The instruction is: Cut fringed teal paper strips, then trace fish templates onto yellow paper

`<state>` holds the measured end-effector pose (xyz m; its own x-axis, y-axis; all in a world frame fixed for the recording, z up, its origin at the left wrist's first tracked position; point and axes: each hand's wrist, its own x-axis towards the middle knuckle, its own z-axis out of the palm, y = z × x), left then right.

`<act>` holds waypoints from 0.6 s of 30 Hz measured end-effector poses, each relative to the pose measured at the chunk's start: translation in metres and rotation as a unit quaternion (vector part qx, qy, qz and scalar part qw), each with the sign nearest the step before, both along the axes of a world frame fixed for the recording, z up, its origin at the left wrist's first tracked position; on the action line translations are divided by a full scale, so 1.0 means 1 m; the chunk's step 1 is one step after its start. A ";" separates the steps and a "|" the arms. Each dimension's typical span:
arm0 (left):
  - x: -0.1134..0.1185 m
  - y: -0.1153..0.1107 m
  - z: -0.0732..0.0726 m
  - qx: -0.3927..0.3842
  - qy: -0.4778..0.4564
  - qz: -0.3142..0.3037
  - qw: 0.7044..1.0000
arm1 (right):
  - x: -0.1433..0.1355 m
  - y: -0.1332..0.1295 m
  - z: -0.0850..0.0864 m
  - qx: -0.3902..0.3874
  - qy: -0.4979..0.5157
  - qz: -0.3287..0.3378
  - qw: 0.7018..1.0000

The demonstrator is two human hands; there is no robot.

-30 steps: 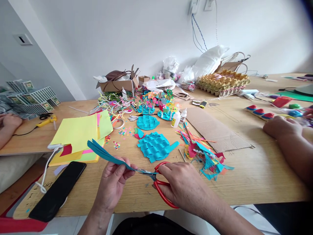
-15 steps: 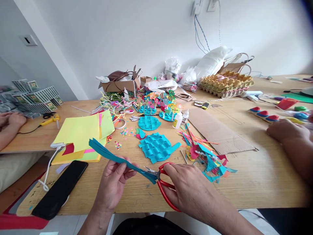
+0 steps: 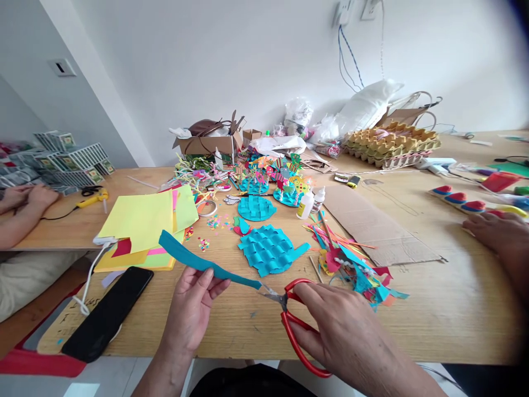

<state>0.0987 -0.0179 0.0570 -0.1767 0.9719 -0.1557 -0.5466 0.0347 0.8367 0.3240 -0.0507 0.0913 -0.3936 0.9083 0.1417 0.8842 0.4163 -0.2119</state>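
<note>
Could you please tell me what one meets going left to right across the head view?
Yellow glue gun, narrow blue paper in the left hand, red-handled metal scissors in the right hand, stacked tan cardboard egg trays.

Scissors (image 3: 284, 301): bare metal blades, glossy red plastic-look grips. Blue strip (image 3: 182, 255): matt ppr, smooth. Woven mat (image 3: 268, 251): same-look ppr, ridged surf. Tabletop (image 3: 231, 328): wood-grain, smooth, slight sheen. Cardboard sheet (image 3: 376, 226), R: matt brn. Egg trays (image 3: 390, 146), far R: rough pulp. Clear bag (image 3: 298, 113), far: shiny crinkled plastic.
</note>
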 end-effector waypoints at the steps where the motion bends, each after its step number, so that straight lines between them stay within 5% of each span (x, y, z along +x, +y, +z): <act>1: 0.000 0.000 0.000 0.000 -0.001 0.001 1.000 | 0.003 -0.001 -0.001 0.007 0.002 -0.013 1.000; 14: 0.007 -0.002 0.004 0.016 0.003 -0.014 1.000 | -0.019 0.006 -0.006 -0.039 0.022 0.021 0.999; 18: 0.005 -0.003 0.003 0.012 0.014 -0.007 1.000 | -0.006 0.013 -0.007 -0.075 0.140 -0.012 0.987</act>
